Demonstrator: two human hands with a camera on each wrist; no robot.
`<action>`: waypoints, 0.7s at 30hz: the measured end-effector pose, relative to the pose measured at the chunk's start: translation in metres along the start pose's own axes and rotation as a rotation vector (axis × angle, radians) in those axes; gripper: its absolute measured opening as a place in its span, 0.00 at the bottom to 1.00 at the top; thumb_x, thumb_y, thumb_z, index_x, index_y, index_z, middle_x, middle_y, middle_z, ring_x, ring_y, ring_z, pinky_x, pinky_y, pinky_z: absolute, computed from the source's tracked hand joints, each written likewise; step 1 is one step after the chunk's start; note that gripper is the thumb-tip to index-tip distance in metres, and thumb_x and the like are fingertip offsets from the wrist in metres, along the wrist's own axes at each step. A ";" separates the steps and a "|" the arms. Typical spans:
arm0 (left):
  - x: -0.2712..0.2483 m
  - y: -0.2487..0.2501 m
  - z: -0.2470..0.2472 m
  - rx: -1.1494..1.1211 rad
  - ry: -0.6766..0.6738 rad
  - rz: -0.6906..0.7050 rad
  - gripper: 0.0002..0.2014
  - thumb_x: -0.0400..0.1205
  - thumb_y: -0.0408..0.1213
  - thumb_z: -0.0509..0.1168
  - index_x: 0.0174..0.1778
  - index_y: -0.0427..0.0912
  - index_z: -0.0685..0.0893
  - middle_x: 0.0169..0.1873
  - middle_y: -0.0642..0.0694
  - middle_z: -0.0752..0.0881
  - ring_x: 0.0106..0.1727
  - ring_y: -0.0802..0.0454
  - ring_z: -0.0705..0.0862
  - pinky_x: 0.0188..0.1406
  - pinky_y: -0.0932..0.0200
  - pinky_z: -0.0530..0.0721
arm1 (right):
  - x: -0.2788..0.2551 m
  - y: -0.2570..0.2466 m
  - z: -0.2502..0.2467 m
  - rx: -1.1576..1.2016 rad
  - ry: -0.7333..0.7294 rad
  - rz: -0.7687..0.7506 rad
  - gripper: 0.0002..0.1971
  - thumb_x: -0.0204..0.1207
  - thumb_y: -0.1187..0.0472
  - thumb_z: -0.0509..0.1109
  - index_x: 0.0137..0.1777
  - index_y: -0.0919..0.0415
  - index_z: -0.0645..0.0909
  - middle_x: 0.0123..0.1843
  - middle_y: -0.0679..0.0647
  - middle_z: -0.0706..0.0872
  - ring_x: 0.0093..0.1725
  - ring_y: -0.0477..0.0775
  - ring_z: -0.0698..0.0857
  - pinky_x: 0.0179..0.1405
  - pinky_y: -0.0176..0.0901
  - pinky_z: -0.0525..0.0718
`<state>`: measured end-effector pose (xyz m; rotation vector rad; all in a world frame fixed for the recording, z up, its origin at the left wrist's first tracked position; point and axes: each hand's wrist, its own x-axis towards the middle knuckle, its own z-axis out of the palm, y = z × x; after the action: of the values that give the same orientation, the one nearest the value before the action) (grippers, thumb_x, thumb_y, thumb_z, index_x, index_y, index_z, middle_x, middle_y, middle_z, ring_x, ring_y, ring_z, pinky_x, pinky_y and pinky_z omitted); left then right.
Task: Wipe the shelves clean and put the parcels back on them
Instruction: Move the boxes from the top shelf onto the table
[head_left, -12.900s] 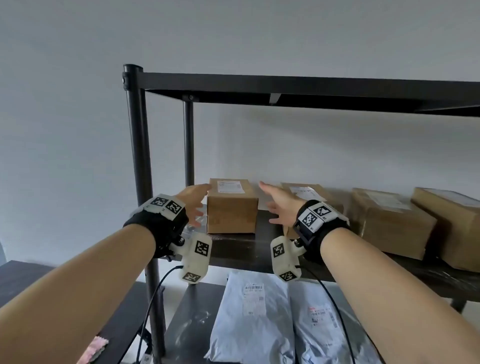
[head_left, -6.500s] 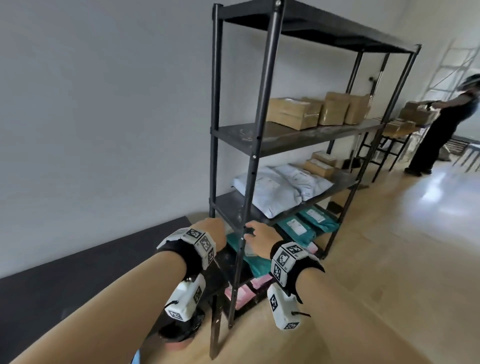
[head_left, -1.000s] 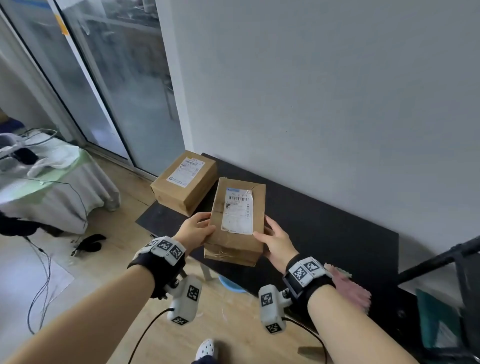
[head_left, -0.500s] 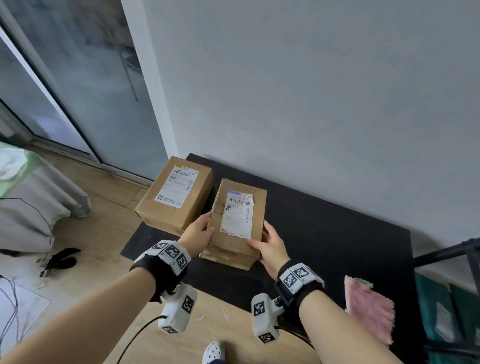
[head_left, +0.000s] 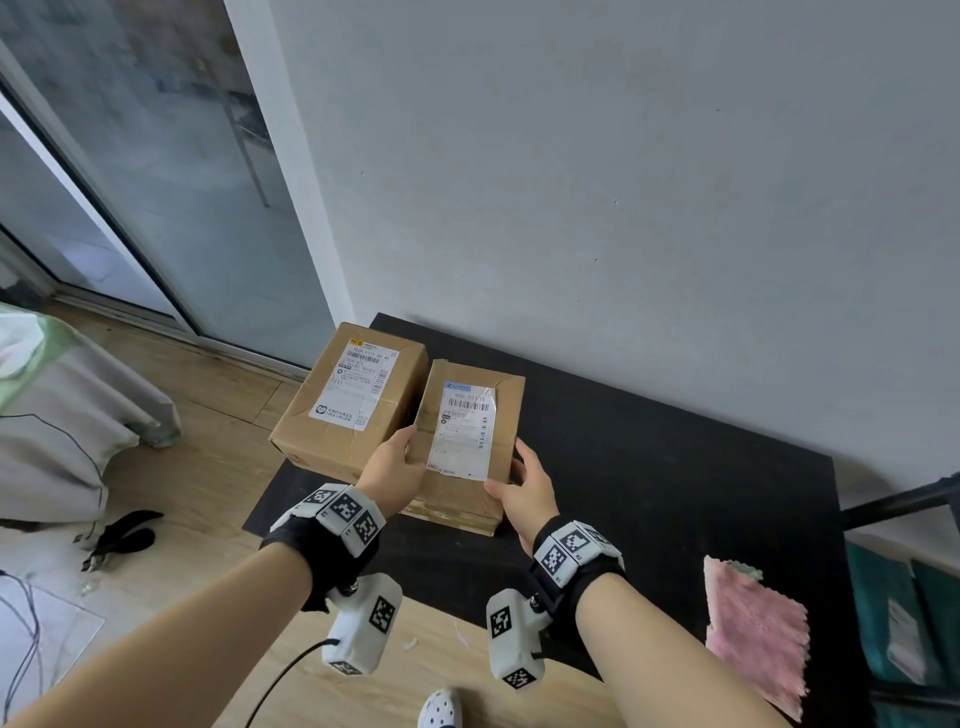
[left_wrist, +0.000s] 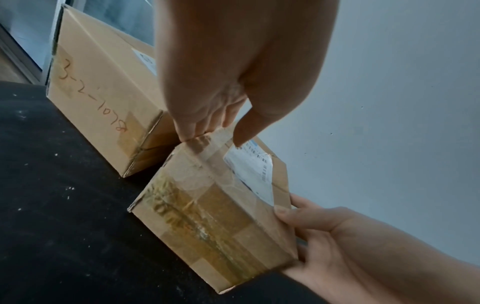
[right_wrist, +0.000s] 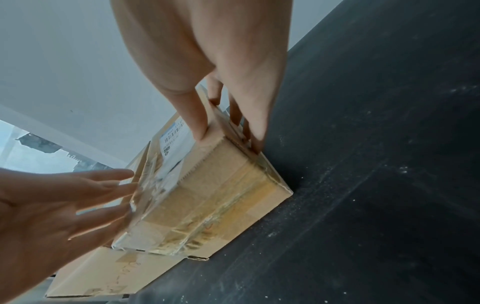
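**Head view: small parcel set down between both hands, long axis running away from the person**

Head view shows the small parcel (head_left: 470, 436) on the black table (head_left: 675, 467), just beside the larger parcel (head_left: 353, 400), the two side by side and apparently touching along their long sides. Its long axis points away from the person toward the wall. The left hand (head_left: 392, 470) lies against its left near corner and the right hand (head_left: 524, 491) against its right near corner, so the parcel sits straight ahead, between them, with neither hand clearly nearer. A pink cloth (head_left: 756, 629) lies well apart on the table's right end.

Left wrist view has the left hand (left_wrist: 233, 72) with fingers straight and pointing down, fingertips (left_wrist: 189, 133) touching the top edge of the small parcel (left_wrist: 215, 214) in the narrow gap beside the larger parcel (left_wrist: 103, 98). That hand presses rather than grips. The right hand (left_wrist: 350, 242) wraps the opposite near corner, thumb on top.

Right wrist view has the right hand (right_wrist: 215, 67) clamped on the small parcel (right_wrist: 205, 197), thumb on the top face and fingers down the right side, reaching the table (right_wrist: 376, 185). The left hand (right_wrist: 52, 205) is spread flat against the far side.

Judging from this, letting go means drawing both hands back toward the person, along the parcel's long axis.
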<state>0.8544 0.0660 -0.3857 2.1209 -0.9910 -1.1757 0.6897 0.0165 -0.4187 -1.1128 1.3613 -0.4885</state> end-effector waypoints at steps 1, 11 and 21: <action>-0.001 0.001 -0.001 0.018 0.006 0.003 0.29 0.83 0.28 0.58 0.81 0.42 0.62 0.74 0.44 0.74 0.70 0.48 0.77 0.64 0.59 0.78 | 0.000 -0.002 0.002 -0.011 0.002 -0.001 0.37 0.76 0.71 0.70 0.82 0.51 0.61 0.77 0.54 0.72 0.78 0.56 0.69 0.74 0.62 0.74; -0.015 0.024 0.014 0.315 -0.132 0.099 0.25 0.84 0.35 0.59 0.79 0.48 0.65 0.77 0.44 0.70 0.58 0.51 0.81 0.50 0.64 0.80 | -0.021 -0.011 -0.020 -0.231 -0.019 0.020 0.35 0.79 0.65 0.69 0.83 0.56 0.58 0.80 0.58 0.69 0.78 0.57 0.70 0.74 0.50 0.72; -0.084 0.099 0.108 0.677 -0.239 0.346 0.18 0.85 0.36 0.55 0.71 0.47 0.77 0.66 0.48 0.81 0.65 0.50 0.81 0.63 0.58 0.79 | -0.103 0.010 -0.148 -0.414 0.133 0.002 0.23 0.81 0.57 0.65 0.76 0.55 0.70 0.73 0.56 0.77 0.71 0.56 0.77 0.70 0.47 0.75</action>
<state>0.6966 0.0642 -0.3263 2.1658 -2.0022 -1.0197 0.5275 0.0561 -0.3492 -1.4331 1.6257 -0.2876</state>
